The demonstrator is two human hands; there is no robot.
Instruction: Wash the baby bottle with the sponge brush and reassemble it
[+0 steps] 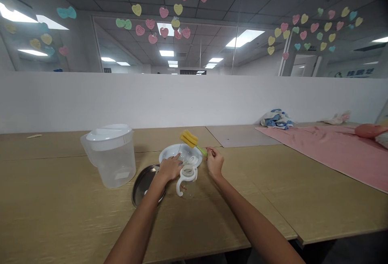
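Note:
My right hand is closed in a pinch on the green handle of a brush with a yellow sponge head, which rises up and to the left over a white bowl. My left hand reaches into the bowl's near edge with its fingers stretched toward small white parts lying inside. A clear baby bottle with white handles stands in front of the bowl, between my two hands.
A clear plastic jug with a white lid stands to the left. A round metal plate lies under my left forearm. A pink cloth covers the table at the right, with bundled fabric near the white partition.

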